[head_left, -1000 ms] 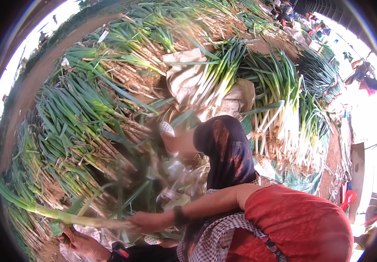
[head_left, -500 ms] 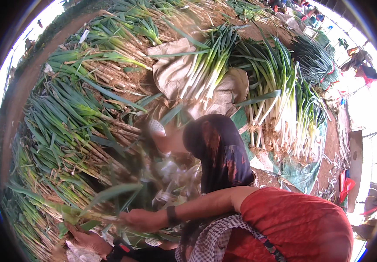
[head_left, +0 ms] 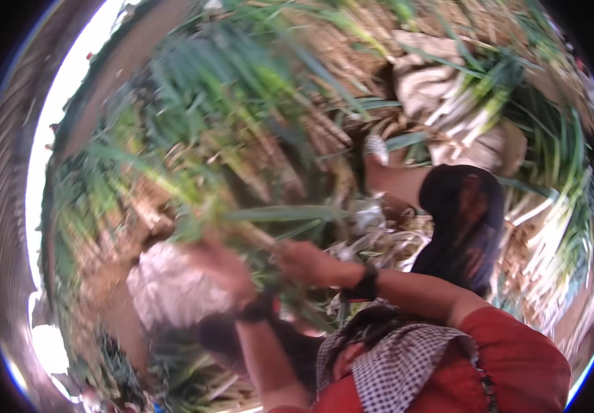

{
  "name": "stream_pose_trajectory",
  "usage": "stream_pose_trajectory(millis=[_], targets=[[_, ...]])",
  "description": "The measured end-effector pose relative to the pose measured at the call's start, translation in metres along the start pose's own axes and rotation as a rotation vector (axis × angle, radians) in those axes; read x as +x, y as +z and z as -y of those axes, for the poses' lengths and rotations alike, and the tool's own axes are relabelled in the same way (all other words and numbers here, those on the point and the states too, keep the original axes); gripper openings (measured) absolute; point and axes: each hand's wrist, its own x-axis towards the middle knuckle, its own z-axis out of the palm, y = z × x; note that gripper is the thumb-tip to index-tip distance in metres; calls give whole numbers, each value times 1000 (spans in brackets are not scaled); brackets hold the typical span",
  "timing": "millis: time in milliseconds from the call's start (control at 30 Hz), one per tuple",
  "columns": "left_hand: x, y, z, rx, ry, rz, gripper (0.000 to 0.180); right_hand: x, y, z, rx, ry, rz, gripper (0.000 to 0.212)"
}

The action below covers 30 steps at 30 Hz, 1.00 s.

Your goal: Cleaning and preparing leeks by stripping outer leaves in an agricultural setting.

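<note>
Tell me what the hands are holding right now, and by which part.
Both the left hand and right hand grip a green onion stalk near its lower stem; blur hides the exact hold.

The scene is outdoors in strong daylight, and the picture is smeared by motion. A pale sack (head_left: 441,89) lies on the ground near the top right. All around it are heaps of long green stalks with white bases (head_left: 537,227), spread over brown, straw-strewn earth (head_left: 310,41). Far to the left of the sack runs a curved dark wall (head_left: 4,206), with a strip of white sky (head_left: 39,165) just beside it.
</note>
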Motion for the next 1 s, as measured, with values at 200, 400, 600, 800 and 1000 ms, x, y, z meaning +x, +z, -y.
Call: stream_pose_trajectory(millis=[200,400,600,800,1000], targets=[[-17,-17,21,-96,-94,63,29,-6,19,19,228,354,95,26],[-80,-7,-29,-62,-201,471,32,7,10,-21,562,344,-90,31],[-90,-59,-45,-431,-695,1033,27,-10,-6,-30,471,109,-132,34],[4,-45,-21,168,-166,443,16,-10,6,-29,-228,-48,-118,34],[41,-18,22,71,-229,-19,30,-9,23,18,-380,-120,-77,39]])
